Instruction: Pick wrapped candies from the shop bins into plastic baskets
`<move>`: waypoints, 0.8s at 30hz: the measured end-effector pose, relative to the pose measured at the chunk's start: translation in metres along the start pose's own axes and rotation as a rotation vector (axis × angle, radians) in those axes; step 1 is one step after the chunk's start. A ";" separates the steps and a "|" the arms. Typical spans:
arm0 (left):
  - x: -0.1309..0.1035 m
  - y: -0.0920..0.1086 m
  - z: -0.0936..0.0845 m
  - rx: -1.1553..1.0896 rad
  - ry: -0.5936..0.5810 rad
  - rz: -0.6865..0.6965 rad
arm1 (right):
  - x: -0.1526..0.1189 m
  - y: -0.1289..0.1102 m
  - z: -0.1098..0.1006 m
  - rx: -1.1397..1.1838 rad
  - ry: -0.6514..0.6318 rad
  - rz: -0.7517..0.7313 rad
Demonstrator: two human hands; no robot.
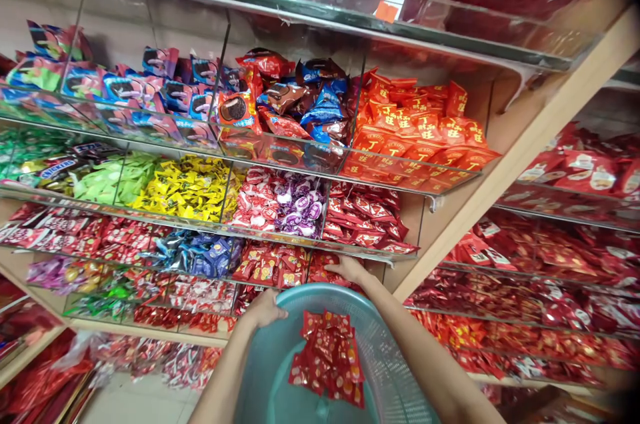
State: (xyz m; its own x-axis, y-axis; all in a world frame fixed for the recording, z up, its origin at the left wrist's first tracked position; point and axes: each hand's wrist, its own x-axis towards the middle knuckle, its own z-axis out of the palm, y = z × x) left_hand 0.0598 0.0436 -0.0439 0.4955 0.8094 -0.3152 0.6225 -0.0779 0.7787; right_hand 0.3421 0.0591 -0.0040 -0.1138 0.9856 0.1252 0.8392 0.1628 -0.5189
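Note:
A teal plastic basket [320, 301] with perforated sides is in front of me at the bottom of the view. My left hand [267, 309] is closed on its left rim, thumb over the edge. Inside lies a pile of small red candy packets [327, 357]. Beyond the far rim, my right hand [347, 269] reaches into a shelf bin with similar red packets [320, 267]. Its fingers look stretched out over them, their tips partly hidden among the packets. To the left of that bin is another of red packets with orange round prints [273, 264].
Tiered shelves with clear dividers hold wrapped sweets: orange-red packets [417, 124], yellow ones [187, 187], purple ones [303, 204] and blue ones [213, 254]. A wooden upright [525, 144] stands at right, with more shelves of red packets [500, 271] beyond. Glass shelf edges [370, 251] project just above my right hand.

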 end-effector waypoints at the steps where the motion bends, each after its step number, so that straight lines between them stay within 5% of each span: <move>1: 0.000 0.000 0.000 -0.008 -0.003 0.000 | 0.002 -0.001 0.002 -0.001 -0.015 0.003; 16: -0.004 0.004 0.001 0.000 0.028 -0.018 | -0.007 0.018 0.015 0.079 0.054 0.085; 24: -0.001 0.003 0.002 -0.029 -0.002 0.008 | -0.054 -0.033 -0.013 0.061 0.227 0.010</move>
State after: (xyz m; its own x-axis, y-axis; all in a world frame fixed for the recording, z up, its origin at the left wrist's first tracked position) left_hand 0.0616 0.0413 -0.0422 0.5012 0.8079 -0.3100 0.6010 -0.0673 0.7964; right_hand 0.3275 0.0001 0.0174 0.0231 0.9527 0.3029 0.8051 0.1619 -0.5707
